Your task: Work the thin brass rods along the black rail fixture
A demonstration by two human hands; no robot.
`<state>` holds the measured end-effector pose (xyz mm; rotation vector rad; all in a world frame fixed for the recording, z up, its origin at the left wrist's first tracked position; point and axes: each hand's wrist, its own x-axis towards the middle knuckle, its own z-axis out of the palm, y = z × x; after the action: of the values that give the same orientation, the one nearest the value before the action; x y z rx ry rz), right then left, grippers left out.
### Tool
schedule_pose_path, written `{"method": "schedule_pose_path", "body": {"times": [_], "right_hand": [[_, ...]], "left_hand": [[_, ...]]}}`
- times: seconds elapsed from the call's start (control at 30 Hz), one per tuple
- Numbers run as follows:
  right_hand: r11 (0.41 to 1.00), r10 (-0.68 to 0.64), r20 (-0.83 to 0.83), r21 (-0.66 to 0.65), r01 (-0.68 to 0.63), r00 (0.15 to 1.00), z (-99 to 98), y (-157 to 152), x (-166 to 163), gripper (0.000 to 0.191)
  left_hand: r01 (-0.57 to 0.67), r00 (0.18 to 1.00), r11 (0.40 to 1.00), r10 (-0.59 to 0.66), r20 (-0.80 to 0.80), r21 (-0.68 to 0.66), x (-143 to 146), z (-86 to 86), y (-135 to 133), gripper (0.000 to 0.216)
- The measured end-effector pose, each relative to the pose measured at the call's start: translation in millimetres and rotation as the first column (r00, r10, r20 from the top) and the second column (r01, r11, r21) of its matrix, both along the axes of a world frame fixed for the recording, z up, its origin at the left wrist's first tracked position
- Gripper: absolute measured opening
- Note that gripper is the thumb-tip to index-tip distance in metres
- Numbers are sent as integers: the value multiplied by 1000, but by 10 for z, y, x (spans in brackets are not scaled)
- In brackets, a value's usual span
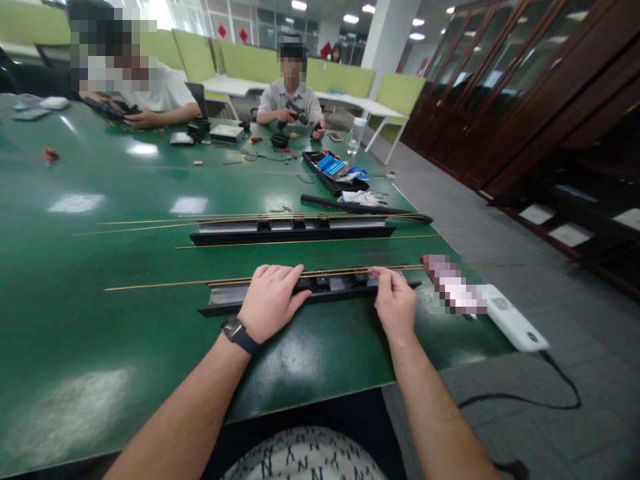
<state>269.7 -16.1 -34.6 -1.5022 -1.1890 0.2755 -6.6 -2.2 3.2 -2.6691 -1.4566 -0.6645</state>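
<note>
A long black rail (227, 295) with a silvery inner channel lies on the green tabletop in front of me. Across its left part rests my left hand (273, 300), fingers together over the far edge and thumb on the near side, gripping it. Several thin golden rods (160, 286) run lengthwise along the rail's far edge and stick out past both ends. At the rail's right part, my right hand (397, 303) pinches one of these rods between thumb and fingertips. Small black blocks (323, 281) sit in the channel between my hands.
Beyond lies a second black rail (225, 233) with more golden rods around it. A black tube (330, 202), white gloves (364, 198) and a black tray (325, 177) are farther back. On the right is a white corded device (517, 320). Two people sit across the table.
</note>
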Motion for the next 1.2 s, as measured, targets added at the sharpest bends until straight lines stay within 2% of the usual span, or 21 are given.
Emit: {"method": "schedule_pose_path", "body": {"times": [0.17,0.5,0.7,0.93,1.2], "right_hand": [[1000,-26,-34,-1,26,999,-3,12,30,48],[998,65,-25,-1,-65,998,-18,-8,-6,45],[999,31,13,-22,-31,999,-28,3,3,39],[999,-51,-11,-2,51,999,-34,21,36,44],[999,51,-50,18,-50,997,-33,4,11,49]], "left_hand": [[-2,1000,1000,2,-10,-4,4,12,-5,45],[0,1000,1000,0,-2,-2,2,2,1,44],[-1,1000,1000,1,-1,-3,4,13,-6,44],[-1,1000,1000,1,-6,1,1,8,-6,44],[-3,1000,1000,3,-14,7,4,-3,-2,45]]}}
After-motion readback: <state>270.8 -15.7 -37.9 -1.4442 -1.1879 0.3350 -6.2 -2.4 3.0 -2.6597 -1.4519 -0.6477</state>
